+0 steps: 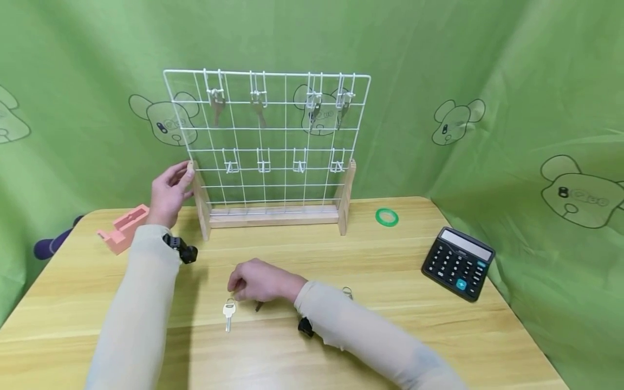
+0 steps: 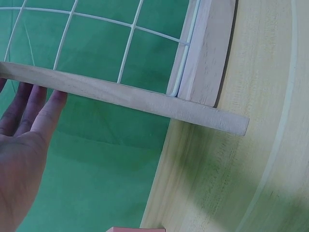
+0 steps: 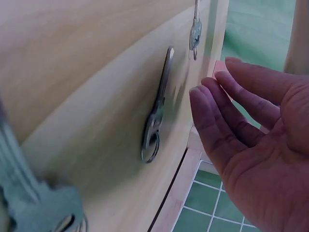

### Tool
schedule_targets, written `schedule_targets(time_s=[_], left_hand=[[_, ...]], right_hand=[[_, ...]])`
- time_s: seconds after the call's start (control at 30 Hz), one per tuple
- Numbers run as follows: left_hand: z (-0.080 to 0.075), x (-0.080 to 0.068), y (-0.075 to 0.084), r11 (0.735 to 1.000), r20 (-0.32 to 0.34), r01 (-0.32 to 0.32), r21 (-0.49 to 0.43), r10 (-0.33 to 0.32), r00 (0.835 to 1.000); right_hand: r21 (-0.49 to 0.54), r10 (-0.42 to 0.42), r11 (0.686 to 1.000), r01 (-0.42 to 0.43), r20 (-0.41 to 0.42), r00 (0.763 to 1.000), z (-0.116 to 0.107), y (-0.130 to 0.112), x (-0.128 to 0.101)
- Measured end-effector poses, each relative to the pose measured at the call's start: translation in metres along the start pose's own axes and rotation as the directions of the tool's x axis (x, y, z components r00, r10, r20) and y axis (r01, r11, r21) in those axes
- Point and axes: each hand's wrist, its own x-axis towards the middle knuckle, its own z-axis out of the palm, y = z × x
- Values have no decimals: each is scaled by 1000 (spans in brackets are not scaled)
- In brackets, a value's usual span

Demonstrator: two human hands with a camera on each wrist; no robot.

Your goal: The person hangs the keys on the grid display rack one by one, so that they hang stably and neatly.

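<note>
Fingers (image 3: 217, 121) of the right hand (image 1: 260, 287) were straight and slightly apart, holding nothing, as the right wrist view showed; they hung just above the pale wooden table (image 1: 390, 325), near a small silver key with a ring at its head (image 3: 155, 121). That view also caught a second silver key (image 3: 195, 34) farther along the table and a blurred third key (image 3: 38, 203) at the lower left. From the head camera the hand hid its own fingers, and only a square-headed silver key (image 1: 228, 311) lay plainly in sight, just beside the knuckles, with a small key ring (image 1: 347, 292) showing behind the wrist.

The left hand (image 1: 169, 192) lay with straight fingers (image 2: 46, 113) against the left wooden upright of the white wire grid rack on a wooden base (image 1: 265, 141); the left wrist view showed the fingertips touching the wood, not wrapped round it. Four keys hung on the rack's upper hooks, seen only from the head.

Farther out stood a pink tape dispenser (image 1: 124, 227), a green ring of tape (image 1: 387, 217) and a black calculator (image 1: 458, 262).
</note>
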Motion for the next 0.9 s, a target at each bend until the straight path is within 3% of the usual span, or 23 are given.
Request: schedule_targets(time_s=[0.23,0.6,0.9], left_hand=[[1,1,1,1000,1,-5,-8,5,1000],[1,0,1,1000,-8,-6,1,6,1000],[2,-1,-1,1000,-14,-16,-1,16,1000]], right_hand=[[-96,-27,995,28,14,1000,7,-3,7],[-214,50,975,-58,-43,998,18,-9,11],[-229,46,972,-58,-61,997,21,-11,11]])
